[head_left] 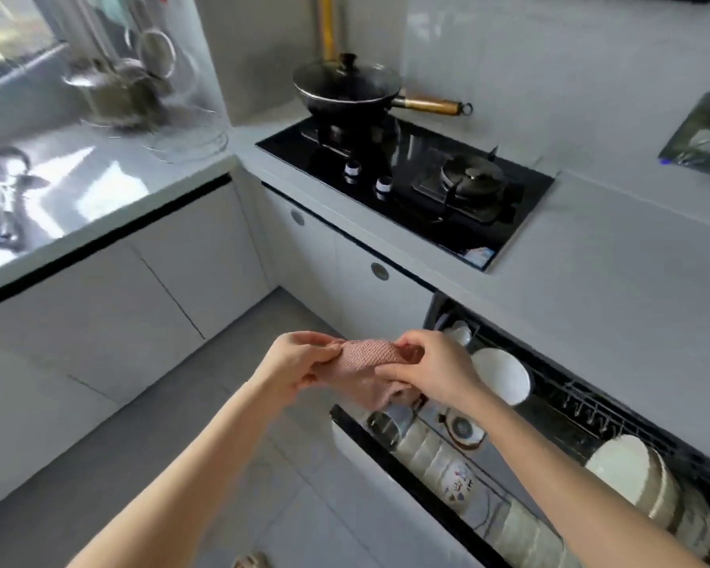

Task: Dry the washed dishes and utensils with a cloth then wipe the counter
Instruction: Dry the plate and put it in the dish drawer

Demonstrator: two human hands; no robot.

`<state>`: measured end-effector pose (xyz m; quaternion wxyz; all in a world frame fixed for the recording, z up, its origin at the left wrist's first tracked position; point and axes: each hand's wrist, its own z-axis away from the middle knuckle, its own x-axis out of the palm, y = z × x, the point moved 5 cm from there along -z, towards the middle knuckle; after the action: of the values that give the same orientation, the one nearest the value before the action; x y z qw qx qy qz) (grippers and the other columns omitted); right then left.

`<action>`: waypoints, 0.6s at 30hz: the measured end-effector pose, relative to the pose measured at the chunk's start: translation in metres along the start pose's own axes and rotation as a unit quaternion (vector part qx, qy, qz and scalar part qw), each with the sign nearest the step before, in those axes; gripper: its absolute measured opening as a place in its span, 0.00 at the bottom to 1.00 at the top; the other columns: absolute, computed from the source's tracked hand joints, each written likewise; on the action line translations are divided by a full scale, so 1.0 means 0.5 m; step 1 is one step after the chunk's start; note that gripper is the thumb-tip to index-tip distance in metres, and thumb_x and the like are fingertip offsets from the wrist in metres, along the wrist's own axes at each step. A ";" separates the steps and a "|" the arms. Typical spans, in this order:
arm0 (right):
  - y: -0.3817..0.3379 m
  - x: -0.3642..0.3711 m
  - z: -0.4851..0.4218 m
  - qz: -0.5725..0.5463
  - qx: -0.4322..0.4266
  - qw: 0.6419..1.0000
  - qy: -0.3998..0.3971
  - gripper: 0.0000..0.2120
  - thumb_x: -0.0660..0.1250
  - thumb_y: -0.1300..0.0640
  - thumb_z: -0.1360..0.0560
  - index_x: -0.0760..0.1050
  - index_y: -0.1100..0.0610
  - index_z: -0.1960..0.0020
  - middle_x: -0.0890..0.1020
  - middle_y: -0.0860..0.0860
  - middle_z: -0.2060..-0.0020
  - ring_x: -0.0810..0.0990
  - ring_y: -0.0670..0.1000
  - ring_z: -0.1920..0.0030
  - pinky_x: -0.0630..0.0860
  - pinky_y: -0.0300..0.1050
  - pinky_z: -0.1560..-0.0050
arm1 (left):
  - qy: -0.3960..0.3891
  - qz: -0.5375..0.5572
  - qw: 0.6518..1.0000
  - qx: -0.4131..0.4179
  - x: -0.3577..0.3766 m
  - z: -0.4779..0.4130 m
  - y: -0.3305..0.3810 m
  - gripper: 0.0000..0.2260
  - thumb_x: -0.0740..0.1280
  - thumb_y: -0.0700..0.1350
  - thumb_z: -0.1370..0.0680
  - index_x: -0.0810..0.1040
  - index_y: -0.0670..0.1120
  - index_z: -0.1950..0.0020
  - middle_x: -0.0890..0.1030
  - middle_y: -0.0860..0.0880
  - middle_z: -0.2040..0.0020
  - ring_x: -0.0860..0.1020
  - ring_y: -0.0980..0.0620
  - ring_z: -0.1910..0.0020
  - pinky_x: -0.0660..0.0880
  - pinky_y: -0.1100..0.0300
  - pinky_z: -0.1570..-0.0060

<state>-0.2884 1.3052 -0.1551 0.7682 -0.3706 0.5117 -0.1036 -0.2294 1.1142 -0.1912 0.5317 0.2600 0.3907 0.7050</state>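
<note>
A pink waffle-weave cloth (369,368) is bunched between both hands in front of me, above the open dish drawer. My left hand (294,364) pinches its left end and my right hand (435,368) pinches its right end. Below, the pulled-out drawer rack (570,399) holds white bowls (503,375), a row of upright plates (431,453) and a stack of white dishes (628,469). On the left counter (111,190) lie metal ladles and spoons (5,190).
A black gas hob (406,190) carries a lidded black wok (347,90) with a wooden handle. Steel pots and a wire rack (119,92) stand at the back left. The grey counter (615,272) runs right of the hob. White cabinets line the corner.
</note>
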 end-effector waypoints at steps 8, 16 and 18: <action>-0.492 0.250 -0.136 -0.374 -0.063 0.912 -0.155 0.12 0.70 0.56 0.29 0.69 0.61 0.55 0.80 0.58 0.64 0.79 0.51 0.70 0.74 0.41 0.74 | 0.091 0.098 0.990 0.047 -0.554 0.131 0.074 0.05 0.67 0.40 0.23 0.80 0.41 0.50 0.80 0.45 0.62 0.78 0.52 0.68 0.78 0.63 0.68; -0.820 0.467 -0.271 -0.451 -0.018 0.873 -0.182 0.29 0.73 0.54 0.31 0.66 0.65 0.36 0.78 0.61 0.42 0.82 0.59 0.49 0.81 0.55 0.57 | 0.273 0.114 0.953 0.063 -0.993 0.233 0.048 0.06 0.65 0.41 0.22 0.78 0.41 0.49 0.79 0.44 0.60 0.77 0.49 0.65 0.76 0.62 0.67; -0.872 0.497 -0.311 -0.444 -0.022 0.880 -0.167 0.26 0.73 0.58 0.29 0.65 0.61 0.36 0.78 0.57 0.44 0.82 0.55 0.53 0.82 0.53 0.60 | 0.308 0.116 0.942 0.064 -1.060 0.227 0.035 0.06 0.66 0.40 0.22 0.78 0.40 0.48 0.78 0.44 0.60 0.76 0.49 0.65 0.75 0.62 0.66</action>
<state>-0.2137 0.7924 -0.0683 0.7075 -0.5875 0.1595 -0.3590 0.0087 0.6379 -0.0873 0.2819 0.1077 0.5469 0.7809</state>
